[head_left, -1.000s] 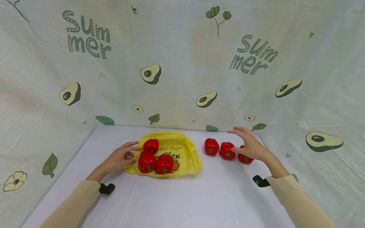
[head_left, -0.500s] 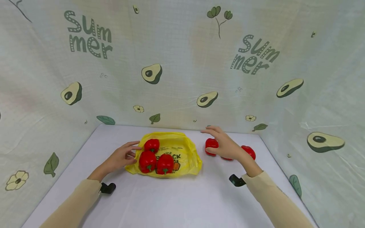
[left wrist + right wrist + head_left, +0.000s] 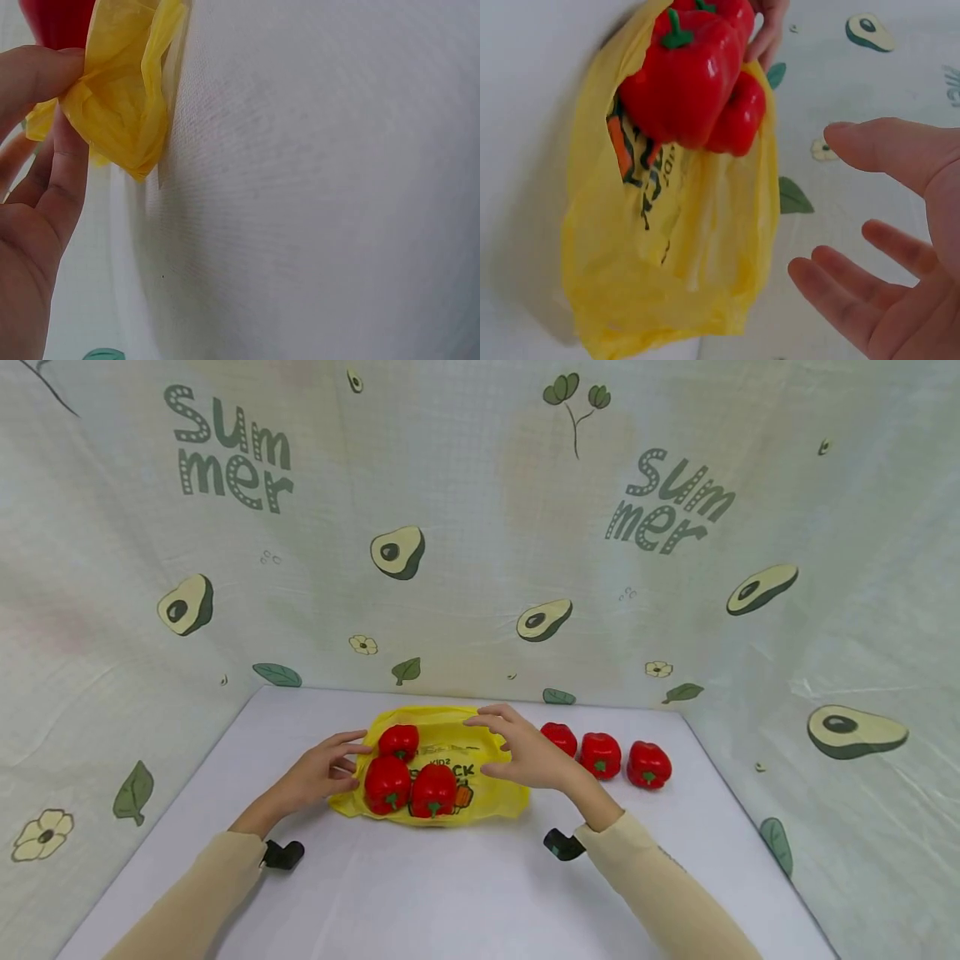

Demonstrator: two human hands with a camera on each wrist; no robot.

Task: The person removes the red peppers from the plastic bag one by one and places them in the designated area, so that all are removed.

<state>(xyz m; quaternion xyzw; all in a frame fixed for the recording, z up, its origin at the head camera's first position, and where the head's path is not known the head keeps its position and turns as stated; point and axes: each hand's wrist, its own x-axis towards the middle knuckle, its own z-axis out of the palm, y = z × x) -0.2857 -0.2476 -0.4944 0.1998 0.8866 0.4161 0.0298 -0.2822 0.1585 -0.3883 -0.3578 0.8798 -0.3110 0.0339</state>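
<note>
In the head view a yellow plastic bag (image 3: 491, 806) lies spread with its mouth wide. At its left end sit three red bell peppers: a rear one (image 3: 398, 741), a front left one (image 3: 387, 783) and a front right one (image 3: 433, 791). My left hand (image 3: 306, 782) pinches the bag's left edge between thumb and finger, as the left wrist view shows at the yellow film (image 3: 120, 105). Above the bag's right side hovers my right hand (image 3: 528, 758), holding nothing. Its fingers (image 3: 847, 304) and thumb are spread apart in the right wrist view.
Right of the bag, three more red bell peppers stand in a row: one partly behind my right hand (image 3: 558, 737), a middle one (image 3: 601, 756) and a right one (image 3: 649, 765). A printed cloth (image 3: 465, 610) rises behind the white table (image 3: 450, 893).
My right hand has swept left from above the row of peppers to the bag's right side, empty throughout. The left hand, bag and peppers have stayed in place.
</note>
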